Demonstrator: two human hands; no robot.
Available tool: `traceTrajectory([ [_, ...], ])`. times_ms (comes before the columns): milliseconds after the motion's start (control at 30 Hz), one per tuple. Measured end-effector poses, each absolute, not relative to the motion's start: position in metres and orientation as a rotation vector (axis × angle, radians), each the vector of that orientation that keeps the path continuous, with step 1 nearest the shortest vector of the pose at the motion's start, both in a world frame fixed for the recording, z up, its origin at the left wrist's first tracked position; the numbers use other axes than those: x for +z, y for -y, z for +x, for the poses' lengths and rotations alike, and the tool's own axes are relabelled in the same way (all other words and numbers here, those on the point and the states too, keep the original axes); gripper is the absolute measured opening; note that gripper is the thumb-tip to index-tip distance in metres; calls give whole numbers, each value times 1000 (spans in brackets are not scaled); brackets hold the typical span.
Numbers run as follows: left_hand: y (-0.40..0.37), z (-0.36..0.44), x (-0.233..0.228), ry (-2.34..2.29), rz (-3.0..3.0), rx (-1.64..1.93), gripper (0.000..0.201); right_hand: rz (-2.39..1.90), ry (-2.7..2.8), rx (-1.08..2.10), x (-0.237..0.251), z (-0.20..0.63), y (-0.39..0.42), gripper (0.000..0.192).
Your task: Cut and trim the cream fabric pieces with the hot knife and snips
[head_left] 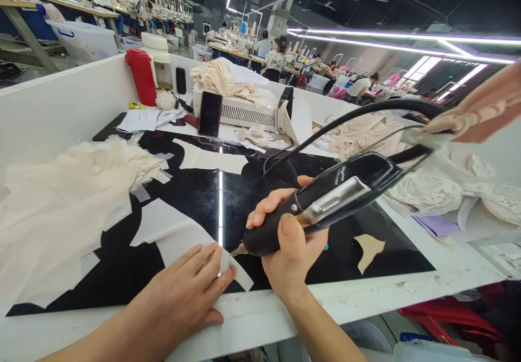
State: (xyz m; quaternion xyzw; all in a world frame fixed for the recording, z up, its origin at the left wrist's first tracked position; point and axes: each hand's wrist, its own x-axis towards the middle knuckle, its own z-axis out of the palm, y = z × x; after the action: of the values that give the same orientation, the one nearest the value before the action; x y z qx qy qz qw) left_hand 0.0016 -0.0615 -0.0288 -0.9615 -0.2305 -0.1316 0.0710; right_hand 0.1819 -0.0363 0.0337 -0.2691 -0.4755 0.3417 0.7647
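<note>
The black handheld cutting tool (325, 204) sat in the right hand (287, 242), whose fingers were wrapped closed round its grip, thumb laid along the top. Its metal tip pointed down and to the left, meeting the edge of a white fabric piece (179, 237) that lay flat on the glossy black work surface (195, 188) of the desk (407, 291). A black cable (366, 113) arched away from the rear of the tool toward the right.

The left hand (183, 291) lay flat with fingers spread narrow and straight, pressing the near corner of that fabric piece down, its fingertips just beside the tool's tip; it held nothing.

To the left, a loose heap of cream fabric cut-offs (61, 210) covered much of the black surface. A small tan scrap (368, 248) lay alone to the right of the right hand. Farther back stood a white machine housing (240, 113) with a dark phone (210, 113) leaning against it, and a red bottle (141, 75) near the white partition wall (52, 107). At the right, pale lace pieces (431, 188) were piled on the desk. Other people sat at sewing stations well behind.
</note>
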Motion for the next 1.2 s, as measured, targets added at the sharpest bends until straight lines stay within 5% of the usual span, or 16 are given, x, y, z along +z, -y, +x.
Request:
traceTrajectory([
  [1200,61,-18,-3,889,-3131,-397,71,-662,1084,634,33,167,54,40],
])
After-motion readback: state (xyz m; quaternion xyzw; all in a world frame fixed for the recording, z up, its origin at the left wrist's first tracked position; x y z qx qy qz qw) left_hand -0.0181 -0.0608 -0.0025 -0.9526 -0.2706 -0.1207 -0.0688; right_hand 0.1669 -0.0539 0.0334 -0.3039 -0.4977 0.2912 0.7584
